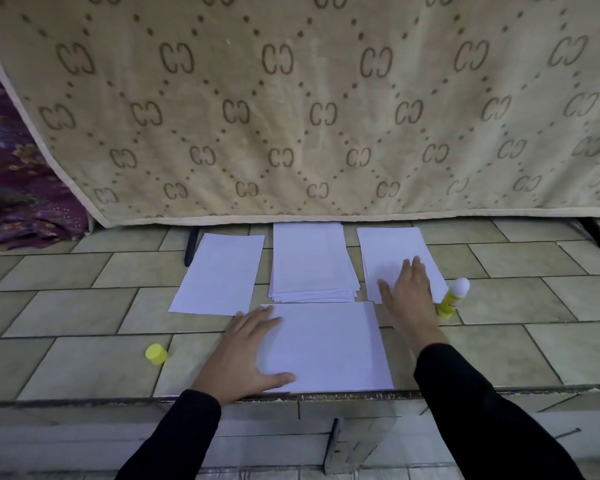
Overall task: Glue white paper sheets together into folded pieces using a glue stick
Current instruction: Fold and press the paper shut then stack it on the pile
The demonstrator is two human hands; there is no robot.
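Head view, A: What is the biggest thing here?
B: A beige blanket (291, 116) hangs across the far side. Below it is the tiled floor (66, 306), where the papers lie.
A: And the papers?
B: The near sheet (329, 348) lies in the middle. Behind it is a stack of paper (312, 265), with the left sheet (222, 275) and the right sheet (392, 247) on its two sides. I think they are spread out so each one is easy to take.
A: The hands?
B: The left hand (243, 355) lies flat and open on the left edge of the near sheet, probably so it does not slide. The right hand (411, 292) is also flat, fingers spread, on the right sheet.
A: The glue?
B: The glue stick (452, 299) stands uncapped just right of the right hand, ready to use. Its yellow cap (156, 354) lies well apart, on the left.
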